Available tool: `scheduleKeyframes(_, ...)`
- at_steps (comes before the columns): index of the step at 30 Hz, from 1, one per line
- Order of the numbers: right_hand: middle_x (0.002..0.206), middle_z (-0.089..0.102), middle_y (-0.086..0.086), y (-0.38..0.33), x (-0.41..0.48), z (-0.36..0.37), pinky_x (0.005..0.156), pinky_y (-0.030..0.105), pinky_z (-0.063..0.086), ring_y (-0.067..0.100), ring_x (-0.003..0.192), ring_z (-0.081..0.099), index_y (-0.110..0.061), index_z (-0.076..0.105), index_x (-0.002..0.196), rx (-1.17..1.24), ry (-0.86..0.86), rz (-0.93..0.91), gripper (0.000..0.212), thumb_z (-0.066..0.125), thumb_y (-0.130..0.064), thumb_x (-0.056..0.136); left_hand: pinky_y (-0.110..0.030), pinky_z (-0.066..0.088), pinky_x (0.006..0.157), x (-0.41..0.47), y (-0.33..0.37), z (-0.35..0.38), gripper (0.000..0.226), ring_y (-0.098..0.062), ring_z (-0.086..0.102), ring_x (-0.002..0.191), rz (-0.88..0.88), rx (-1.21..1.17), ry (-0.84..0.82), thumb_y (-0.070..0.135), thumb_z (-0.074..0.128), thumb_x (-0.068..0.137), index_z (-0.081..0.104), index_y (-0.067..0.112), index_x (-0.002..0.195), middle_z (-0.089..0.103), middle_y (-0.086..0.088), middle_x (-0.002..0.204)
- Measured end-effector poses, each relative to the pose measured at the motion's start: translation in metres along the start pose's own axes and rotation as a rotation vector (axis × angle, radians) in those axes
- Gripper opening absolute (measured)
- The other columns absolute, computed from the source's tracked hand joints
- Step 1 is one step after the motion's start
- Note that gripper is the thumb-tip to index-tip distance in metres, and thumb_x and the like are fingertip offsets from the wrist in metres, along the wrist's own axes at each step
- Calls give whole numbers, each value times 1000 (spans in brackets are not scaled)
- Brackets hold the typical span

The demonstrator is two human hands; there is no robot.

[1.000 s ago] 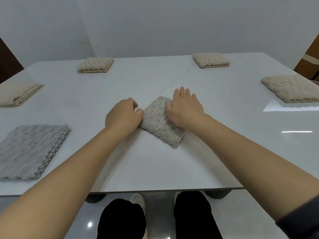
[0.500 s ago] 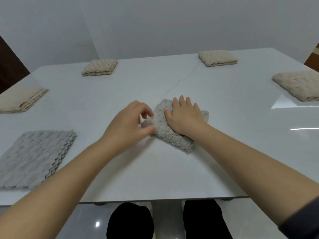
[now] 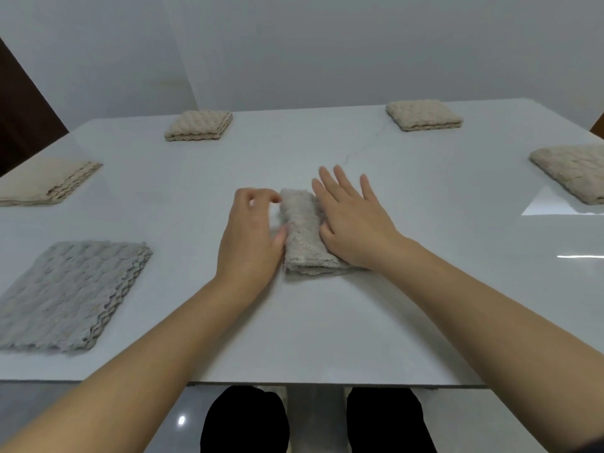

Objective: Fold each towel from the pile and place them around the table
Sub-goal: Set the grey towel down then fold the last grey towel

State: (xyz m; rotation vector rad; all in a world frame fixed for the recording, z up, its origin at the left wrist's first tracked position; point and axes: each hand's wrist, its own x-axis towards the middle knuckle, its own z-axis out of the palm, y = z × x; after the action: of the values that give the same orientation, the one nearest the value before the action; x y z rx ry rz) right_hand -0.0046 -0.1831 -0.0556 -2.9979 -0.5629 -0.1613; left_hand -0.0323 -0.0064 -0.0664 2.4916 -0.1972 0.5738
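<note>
While the thick, pale grey folded terry towel [image 3: 302,237] is lying near the middle of the glossy white table [image 3: 327,322], its layers are likely straining to spring apart: if the pressing palm is lifting off too soon the fold may be loosening, and a sideways tug may be sliding the bundle on the slick top. The right hand [image 3: 353,223] is lying flat on the towel's 3 o'clock half, fingers straight and spread, gripping nothing. The left hand [image 3: 251,237] is sitting at its 9 o'clock edge, fingers loosely curled, thumb touching the cloth; blur is hiding whether it is pinching. Folded towels are resting around the rim: a grey waffle towel [image 3: 68,295] at 8 o'clock, a beige towel [image 3: 49,183] at 10, a second beige towel [image 3: 199,125] at 11, a third beige towel [image 3: 423,115] at 1 and a fourth beige towel [image 3: 575,171] at 3.
</note>
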Motion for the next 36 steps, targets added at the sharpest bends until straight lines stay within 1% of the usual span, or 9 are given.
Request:
scheduleKeyframes(3, 164, 1, 9, -2, 5, 5, 121, 45, 1, 25, 151, -3, -9, 8, 155, 87, -88, 15, 60, 24, -26, 100, -29, 50, 52, 13, 15, -5, 28, -19, 60, 55, -614, -525, -222, 32, 50, 98, 57, 5, 96, 62, -2, 71)
scheduleKeyframes(6, 163, 7, 9, -1, 4, 8, 121, 42, 3, 25, 150, 1, -9, 12, 155, 111, -100, 23, 58, 24, -26, 101, -20, 45, 37, 32, 19, -17, 35, -12, 50, 38, -844, -665, -515, 40, 52, 97, 55, 9, 79, 53, 0, 49)
scheduleKeyframes(11, 162, 17, 8, -1, 2, 7, 121, 39, 5, 24, 150, 8, -9, 20, 153, 178, -39, 49, 56, 26, -26, 100, -23, 57, 55, 44, 26, -17, 21, -14, 60, 60, -804, -532, -672, 27, 71, 87, 61, 9, 90, 60, -3, 70)
scheduleKeyframes(16, 161, 18, 9, 2, 1, 7, 119, 38, 5, 24, 150, 9, -8, 23, 151, 204, -37, 51, 53, 27, -25, 101, -42, 56, 90, 46, 33, -7, 43, -24, 67, 85, -766, -529, -633, 37, 77, 80, 66, 2, 103, 72, -15, 100)
scheduleKeyframes(19, 162, 13, 8, 4, 2, 9, 121, 39, 3, 24, 150, 6, -7, 18, 153, 189, -49, 48, 55, 25, -25, 102, -40, 59, 83, 46, 35, -7, 44, -25, 68, 85, -765, -551, -617, 33, 78, 79, 66, 0, 105, 72, -17, 101)
scheduleKeyframes(24, 163, 9, 8, 5, 4, 13, 122, 40, 1, 23, 151, 2, -8, 13, 155, 187, -66, 45, 58, 24, -27, 101, -23, 57, 52, 48, 25, -16, 15, -17, 63, 67, -790, -538, -685, 14, 68, 90, 63, 2, 97, 66, -10, 83)
scheduleKeyframes(32, 163, 7, 9, 4, 3, 15, 122, 41, 1, 23, 151, 1, -8, 11, 155, 155, -65, 38, 59, 22, -28, 101, -22, 55, 46, 42, 19, -22, 12, -12, 59, 47, -807, -479, -666, 16, 62, 94, 61, 4, 93, 61, -9, 73)
scheduleKeyframes(34, 163, 7, 9, 4, 3, 16, 122, 41, 1, 23, 151, 2, -8, 11, 155, 145, -63, 37, 59, 22, -28, 101, -26, 56, 50, 31, 19, -23, 19, -15, 62, 50, -699, -342, -553, 26, 65, 92, 62, 8, 85, 66, -7, 70)
scheduleKeyframes(36, 163, 8, 10, 4, 4, 17, 122, 41, 1, 24, 151, 2, -7, 11, 155, 144, -59, 41, 59, 23, -28, 100, -29, 53, 58, 16, 17, -26, 20, -13, 64, 57, -379, -61, -336, 36, 66, 87, 60, 18, 82, 68, 5, 73)
